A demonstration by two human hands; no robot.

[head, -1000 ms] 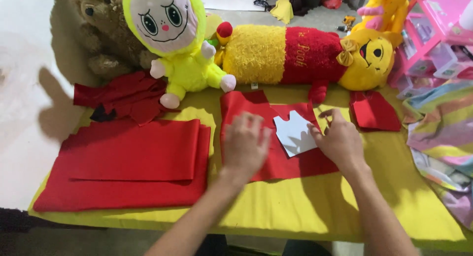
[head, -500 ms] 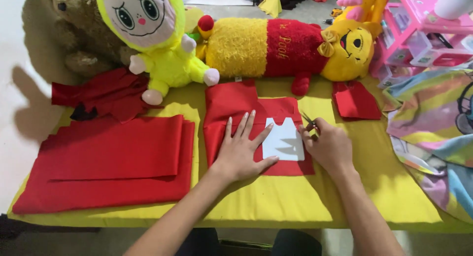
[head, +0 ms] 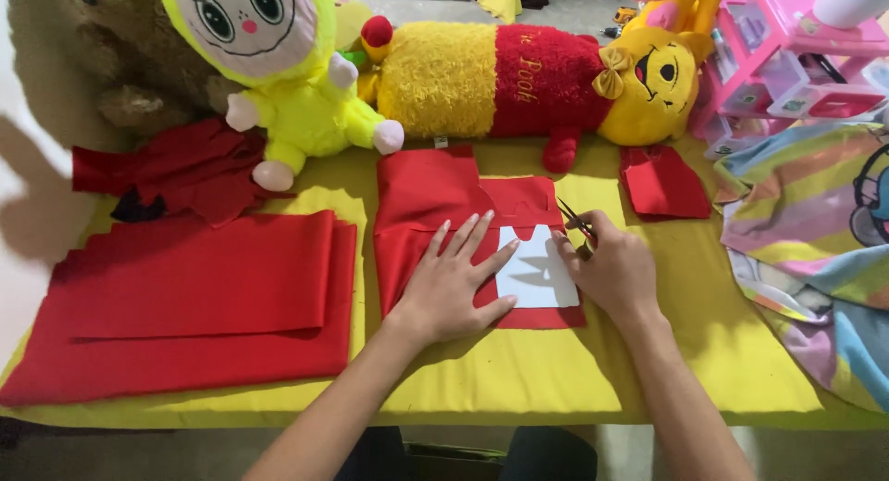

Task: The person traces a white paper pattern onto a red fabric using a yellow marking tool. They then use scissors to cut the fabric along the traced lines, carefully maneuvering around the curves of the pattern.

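Note:
My left hand [head: 454, 282] lies flat with spread fingers on a red felt piece [head: 421, 208], its fingertips at the left edge of a white paper pattern [head: 537, 273] that rests on the felt. My right hand [head: 611, 268] is closed around small scissors [head: 574, 220], whose blades point up and to the left at the pattern's top right corner. The felt lies on a yellow cloth-covered table [head: 519, 379].
A stack of folded red felt [head: 185, 300] fills the table's left side, with crumpled red scraps [head: 176, 166] behind it. A small red piece [head: 665, 180] lies at right. Plush toys [head: 519, 78] line the back edge. A striped cloth [head: 815, 222] and pink shelf [head: 787, 64] are at right.
My left hand has settled flat on the felt with fingers spread beside the pattern. My right hand has shifted slightly along the pattern's right edge with the scissors.

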